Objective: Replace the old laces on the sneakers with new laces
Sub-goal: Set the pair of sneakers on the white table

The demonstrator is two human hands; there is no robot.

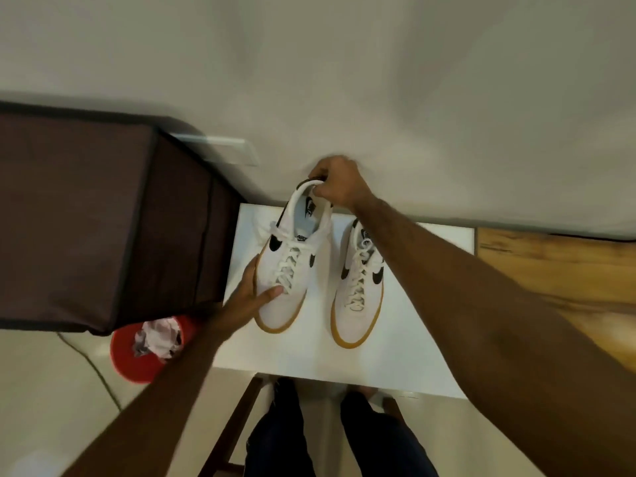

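Two white sneakers with gum soles sit on a small white table [430, 366], toes toward the near edge, heels toward the far edge by the wall. The left sneaker [292, 266] is held at both ends. The right hand [335, 182] reaches over to its heel, fingers curled round the heel collar and pinching it. The left hand [253, 292] cups the toe end near the table's left edge, thumb laid across the top by the lowest lace rows, the other fingers under or against the sole; how tightly they grip cannot be told. The heel looks slightly raised off the table, though blur makes that uncertain.

The right sneaker [358, 287] lies untouched just beside it, nearer the right edge.

Both shoes are fully laced with pale laces [285, 270] running through every visible eyelet row, and the right one looks tied at the top. No spare laces show anywhere on the table. By my judgement the task is at its very start: the first shoe is only being taken up, no lace has been loosened or pulled, and unlacing and relacing both shoes remain.

A dark brown cabinet [103, 218] stands left of the table, with a red bin [127, 352] on the floor below it.
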